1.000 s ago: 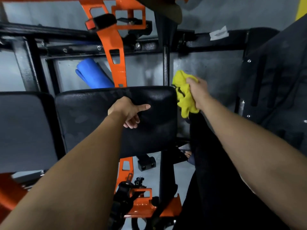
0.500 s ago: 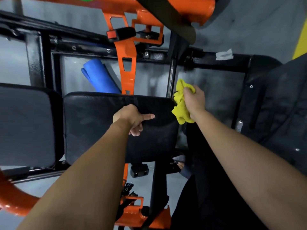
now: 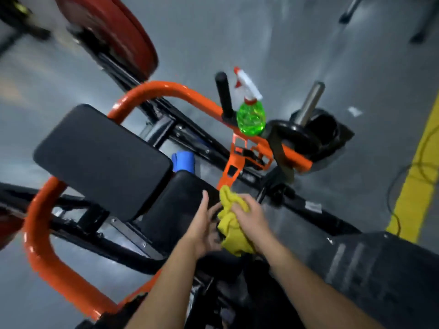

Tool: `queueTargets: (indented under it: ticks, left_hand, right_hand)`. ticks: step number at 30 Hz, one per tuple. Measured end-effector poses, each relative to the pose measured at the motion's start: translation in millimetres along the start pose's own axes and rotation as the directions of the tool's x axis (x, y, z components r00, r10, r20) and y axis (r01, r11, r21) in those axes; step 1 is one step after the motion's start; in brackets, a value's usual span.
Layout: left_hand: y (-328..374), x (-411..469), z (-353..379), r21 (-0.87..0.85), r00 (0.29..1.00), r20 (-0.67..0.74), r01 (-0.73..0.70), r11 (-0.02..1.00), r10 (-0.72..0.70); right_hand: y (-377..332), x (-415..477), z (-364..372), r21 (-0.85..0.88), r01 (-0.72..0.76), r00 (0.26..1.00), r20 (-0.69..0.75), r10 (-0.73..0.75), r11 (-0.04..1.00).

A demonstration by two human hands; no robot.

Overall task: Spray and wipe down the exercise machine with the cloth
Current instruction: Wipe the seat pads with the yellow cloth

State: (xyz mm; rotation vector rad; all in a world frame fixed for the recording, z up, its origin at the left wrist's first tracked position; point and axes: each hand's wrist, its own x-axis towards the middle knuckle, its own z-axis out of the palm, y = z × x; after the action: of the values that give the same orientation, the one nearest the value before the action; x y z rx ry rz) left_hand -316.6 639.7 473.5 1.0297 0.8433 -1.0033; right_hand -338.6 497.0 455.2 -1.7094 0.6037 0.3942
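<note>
**A:** From the head camera, where was the cloth?

**B:** You had the crumpled yellow cloth (image 3: pixel 228 222) bunched in your right hand (image 3: pixel 251 219), over the lower black padded cushion (image 3: pixel 180 205) of the orange-and-black steel exercise machine (image 3: pixel 166 86). Your fingers were curled tight round its middle. A tuft stuck up past your knuckles and a fold hung below your palm.

**A:** And the other hand?

**B:** Your left hand (image 3: pixel 204 231) was just beside it, fingers straight and relaxed, thumb raised, gripping nothing. Its fingertips (image 3: pixel 213 211) reached the cloth's left edge, but through the blur I could not tell whether they touched it.

**A:** The sprayer?

**B:** The clear plastic spray bottle of green liquid, with its white and red trigger head (image 3: pixel 250 115), stood upright at the orange frame tube. It was well apart from both your hands and just beside a black upright handgrip (image 3: pixel 224 96).

**A:** What else was around you?

**B:** A larger flat black pad (image 3: pixel 102 160) sat up and to the left of your hands. A blue foam roll (image 3: pixel 184 160) showed between the two pads. A red weight plate (image 3: pixel 114 32) was blurred at the top left. A chrome plate peg (image 3: pixel 308 103) stood right of the bottle, and a yellow painted floor line (image 3: pixel 415 181) ran along the grey floor at the right edge.
</note>
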Motion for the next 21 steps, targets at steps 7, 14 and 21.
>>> queueTargets:
  ticks: [7, 14, 21]
  left_hand:
    - [10, -150, -31, -0.228, 0.952, 0.004, -0.296, 0.927, 0.305]
    - [3, -203, -101, -0.327, 0.909, -0.076, -0.412, 0.851, 0.411]
    - [6, -178, -114, -0.421, 0.909, -0.183, -0.417, 0.806, 0.375]
  right_hand:
    - [-117, -89, 54, -0.17, 0.249, 0.934, 0.301, -0.191, 0.953]
    - [-160, -141, 104, -0.267, 0.38, 0.875, 0.413, -0.251, 0.885]
    - [-162, -109, 118, -0.385, 0.441, 0.819, 0.543, -0.187, 0.811]
